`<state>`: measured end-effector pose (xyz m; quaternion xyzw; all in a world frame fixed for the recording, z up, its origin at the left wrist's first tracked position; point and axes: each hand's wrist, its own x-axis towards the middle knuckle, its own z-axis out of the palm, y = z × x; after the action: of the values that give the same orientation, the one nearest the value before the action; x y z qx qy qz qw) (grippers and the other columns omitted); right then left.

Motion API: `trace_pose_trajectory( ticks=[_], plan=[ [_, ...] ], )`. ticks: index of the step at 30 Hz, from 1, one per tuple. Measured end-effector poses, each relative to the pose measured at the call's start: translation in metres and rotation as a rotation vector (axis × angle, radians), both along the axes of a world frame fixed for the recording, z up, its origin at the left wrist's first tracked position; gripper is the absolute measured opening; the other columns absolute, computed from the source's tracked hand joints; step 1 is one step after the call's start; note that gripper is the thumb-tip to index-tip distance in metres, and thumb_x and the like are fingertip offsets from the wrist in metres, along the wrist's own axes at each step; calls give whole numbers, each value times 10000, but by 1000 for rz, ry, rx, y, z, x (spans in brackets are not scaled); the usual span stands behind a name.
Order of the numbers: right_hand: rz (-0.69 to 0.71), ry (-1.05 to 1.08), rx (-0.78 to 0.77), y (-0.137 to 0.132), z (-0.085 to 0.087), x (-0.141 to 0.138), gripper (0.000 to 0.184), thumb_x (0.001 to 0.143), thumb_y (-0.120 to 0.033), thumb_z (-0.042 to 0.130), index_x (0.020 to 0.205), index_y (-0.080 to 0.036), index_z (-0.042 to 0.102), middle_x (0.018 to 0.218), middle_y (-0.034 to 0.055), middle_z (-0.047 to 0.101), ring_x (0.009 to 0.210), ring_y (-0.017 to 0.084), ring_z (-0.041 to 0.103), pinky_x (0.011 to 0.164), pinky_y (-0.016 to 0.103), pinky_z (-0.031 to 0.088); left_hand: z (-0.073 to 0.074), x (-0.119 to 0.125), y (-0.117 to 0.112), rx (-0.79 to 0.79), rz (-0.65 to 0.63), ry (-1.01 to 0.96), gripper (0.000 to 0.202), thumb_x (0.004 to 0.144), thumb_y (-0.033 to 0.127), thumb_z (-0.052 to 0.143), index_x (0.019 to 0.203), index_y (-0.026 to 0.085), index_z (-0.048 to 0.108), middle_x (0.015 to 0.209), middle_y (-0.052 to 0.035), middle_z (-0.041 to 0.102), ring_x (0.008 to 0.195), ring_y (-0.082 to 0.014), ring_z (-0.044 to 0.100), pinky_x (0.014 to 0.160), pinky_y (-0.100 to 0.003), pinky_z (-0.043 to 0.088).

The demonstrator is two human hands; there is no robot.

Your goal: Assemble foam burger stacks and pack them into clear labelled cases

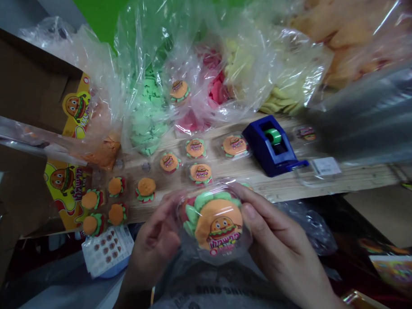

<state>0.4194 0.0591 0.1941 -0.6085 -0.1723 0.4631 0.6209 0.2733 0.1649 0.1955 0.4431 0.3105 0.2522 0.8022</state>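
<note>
Between my two hands is a clear plastic box [218, 226] holding a toy-like burger with an orange bun, green frill and some red. A label with a smiling burger and pink lettering faces up on it. My right hand [274, 233] grips the right side, thumb on the near face. Curled fingers of my left hand [158, 237] press against the left side. Just beyond, on the wooden table, sit similar labelled boxed burgers [200, 172]. An unlabelled boxed burger [146, 188] lies to their left, near several more [116, 214].
A blue tape dispenser [271, 147] stands right of centre. Behind are plastic bags of green pieces [148, 107], pink pieces and yellow pieces [280, 100]. An open cardboard box [27, 70] is at left, above a sticker sheet [108, 248]. A clear lid [311, 175] lies near the table's front edge.
</note>
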Motion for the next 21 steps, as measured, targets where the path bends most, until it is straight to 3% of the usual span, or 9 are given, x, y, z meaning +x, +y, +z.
trace_pose_trajectory(
  ticks=[5,13,17,21],
  plan=[
    [-14,-81,28,-3,-1,-1,297,912,-413,513,1187,-377,617,1290,-8,611,1229,208,522,1079,446,363,2,-4,-7,161,104,198,325,839,246,616,1155,314,649,1185,-35,648,1078,-192,607,929,-312,503],
    [43,-294,147,-3,6,2,275,946,-313,475,1155,-427,613,1152,-34,665,1111,145,580,972,318,468,9,9,-16,239,249,136,165,822,331,641,974,323,705,899,36,736,828,-86,677,762,-153,537],
    [19,-442,211,1,8,6,222,910,-345,544,1105,-383,643,1043,-23,656,1064,109,560,892,198,486,8,14,-15,243,243,169,119,820,345,640,891,289,719,823,26,722,767,-73,665,712,-128,524],
    [-2,-418,242,2,4,9,195,884,-373,577,1057,-357,667,955,-9,639,991,120,567,822,201,506,7,12,-15,189,201,164,107,821,349,637,846,286,720,764,26,696,727,-71,643,679,-132,508]
  ],
)
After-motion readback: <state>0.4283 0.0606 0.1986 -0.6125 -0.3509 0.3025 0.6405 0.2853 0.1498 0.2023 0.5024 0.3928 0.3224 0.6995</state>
